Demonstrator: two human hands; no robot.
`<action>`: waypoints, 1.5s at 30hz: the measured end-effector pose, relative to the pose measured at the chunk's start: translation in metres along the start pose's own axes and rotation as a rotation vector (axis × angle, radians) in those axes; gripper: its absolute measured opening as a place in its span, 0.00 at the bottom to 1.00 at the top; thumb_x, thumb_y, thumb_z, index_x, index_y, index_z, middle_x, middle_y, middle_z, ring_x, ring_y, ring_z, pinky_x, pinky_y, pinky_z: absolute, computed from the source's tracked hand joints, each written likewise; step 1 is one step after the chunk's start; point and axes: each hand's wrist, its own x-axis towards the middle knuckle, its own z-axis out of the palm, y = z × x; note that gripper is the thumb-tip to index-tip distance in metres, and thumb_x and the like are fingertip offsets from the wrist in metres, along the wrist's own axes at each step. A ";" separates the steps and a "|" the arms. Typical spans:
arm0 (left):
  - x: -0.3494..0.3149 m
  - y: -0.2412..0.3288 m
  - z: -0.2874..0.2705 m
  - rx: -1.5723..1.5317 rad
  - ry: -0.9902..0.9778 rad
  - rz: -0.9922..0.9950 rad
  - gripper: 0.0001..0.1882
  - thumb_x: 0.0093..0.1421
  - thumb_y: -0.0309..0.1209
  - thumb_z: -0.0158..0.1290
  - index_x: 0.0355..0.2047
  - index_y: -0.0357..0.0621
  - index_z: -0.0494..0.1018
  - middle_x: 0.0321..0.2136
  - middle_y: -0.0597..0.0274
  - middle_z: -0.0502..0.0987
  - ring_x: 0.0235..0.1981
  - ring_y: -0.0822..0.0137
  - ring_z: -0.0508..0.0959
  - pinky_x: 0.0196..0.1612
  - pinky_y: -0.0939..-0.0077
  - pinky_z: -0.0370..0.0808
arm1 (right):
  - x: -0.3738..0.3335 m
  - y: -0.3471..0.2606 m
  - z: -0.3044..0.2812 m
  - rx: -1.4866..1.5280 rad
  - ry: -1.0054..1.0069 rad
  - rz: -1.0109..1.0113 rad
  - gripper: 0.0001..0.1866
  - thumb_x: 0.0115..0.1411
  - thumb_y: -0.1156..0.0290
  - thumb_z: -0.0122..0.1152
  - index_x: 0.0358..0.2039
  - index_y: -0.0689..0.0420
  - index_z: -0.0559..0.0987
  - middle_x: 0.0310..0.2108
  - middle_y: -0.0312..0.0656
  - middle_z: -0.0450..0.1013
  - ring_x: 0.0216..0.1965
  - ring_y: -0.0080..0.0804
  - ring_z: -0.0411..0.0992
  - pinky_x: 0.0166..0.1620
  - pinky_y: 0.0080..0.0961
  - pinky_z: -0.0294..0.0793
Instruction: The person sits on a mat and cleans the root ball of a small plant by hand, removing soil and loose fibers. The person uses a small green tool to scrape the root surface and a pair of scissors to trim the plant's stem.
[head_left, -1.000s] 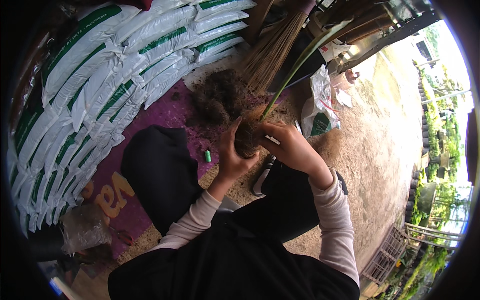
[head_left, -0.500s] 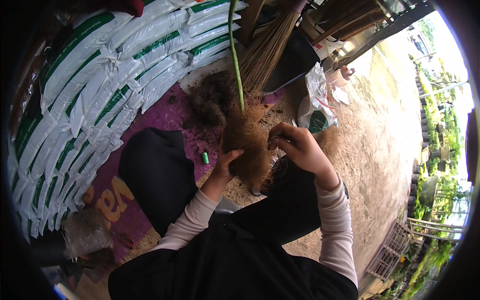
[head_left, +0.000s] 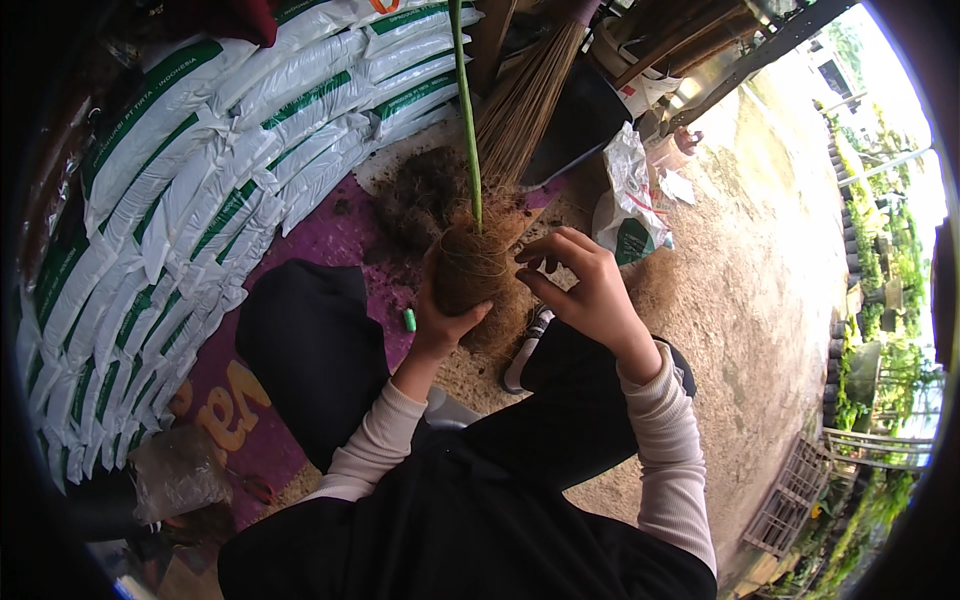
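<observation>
My left hand (head_left: 443,322) grips a brown fibre-wrapped root ball (head_left: 467,268) from below and holds it upright. A thin green stem (head_left: 465,110) rises straight up out of it. My right hand (head_left: 580,280) hovers just right of the ball with its fingers spread and curled, the fingertips almost at the fibre; it holds nothing that I can see. A pile of dark soil (head_left: 420,195) lies on the purple mat (head_left: 330,240) just beyond the ball.
Stacked white and green sacks (head_left: 170,210) fill the left. A straw broom (head_left: 525,95) and a dark dustpan (head_left: 585,115) lean behind the soil. A white plastic bag (head_left: 625,195) sits at the right. A small green object (head_left: 409,319) lies on the mat. Sandy ground (head_left: 760,300) spreads right.
The plant has swung upright, its stem now vertical instead of leaning right. My right hand has come off the ball and opened beside it. My left hand keeps its hold.
</observation>
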 end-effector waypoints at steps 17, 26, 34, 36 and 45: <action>-0.003 0.002 -0.007 -0.151 0.034 -0.135 0.46 0.46 0.21 0.60 0.64 0.43 0.49 0.56 0.56 0.65 0.56 0.63 0.67 0.60 0.66 0.65 | 0.005 0.001 0.015 -0.137 0.001 -0.003 0.08 0.45 0.75 0.62 0.29 0.56 0.77 0.30 0.39 0.71 0.36 0.39 0.70 0.42 0.32 0.64; -0.001 0.005 -0.004 -0.221 0.021 -0.140 0.47 0.47 0.23 0.60 0.65 0.42 0.48 0.55 0.55 0.65 0.57 0.63 0.67 0.60 0.65 0.65 | 0.008 0.000 0.020 -0.256 0.007 0.012 0.11 0.45 0.72 0.66 0.31 0.56 0.78 0.30 0.40 0.71 0.35 0.38 0.70 0.41 0.31 0.62; -0.001 0.005 -0.006 -0.206 0.027 -0.134 0.47 0.46 0.23 0.60 0.65 0.42 0.48 0.55 0.55 0.65 0.57 0.63 0.67 0.60 0.65 0.65 | 0.009 0.002 0.018 -0.209 -0.027 0.039 0.09 0.46 0.73 0.62 0.30 0.56 0.75 0.31 0.39 0.70 0.36 0.38 0.70 0.41 0.30 0.61; -0.001 0.005 -0.007 -0.236 0.040 -0.155 0.47 0.46 0.23 0.60 0.65 0.42 0.48 0.55 0.55 0.65 0.57 0.63 0.67 0.60 0.65 0.65 | 0.008 0.002 0.015 -0.209 -0.091 0.030 0.09 0.46 0.73 0.60 0.30 0.56 0.75 0.31 0.39 0.70 0.35 0.37 0.69 0.41 0.31 0.61; -0.002 0.004 -0.004 -0.260 0.070 -0.171 0.47 0.46 0.23 0.60 0.65 0.42 0.49 0.56 0.55 0.65 0.57 0.63 0.67 0.61 0.66 0.64 | 0.010 -0.002 0.020 -0.202 0.047 0.031 0.08 0.48 0.73 0.65 0.31 0.56 0.78 0.29 0.37 0.70 0.32 0.32 0.69 0.40 0.28 0.60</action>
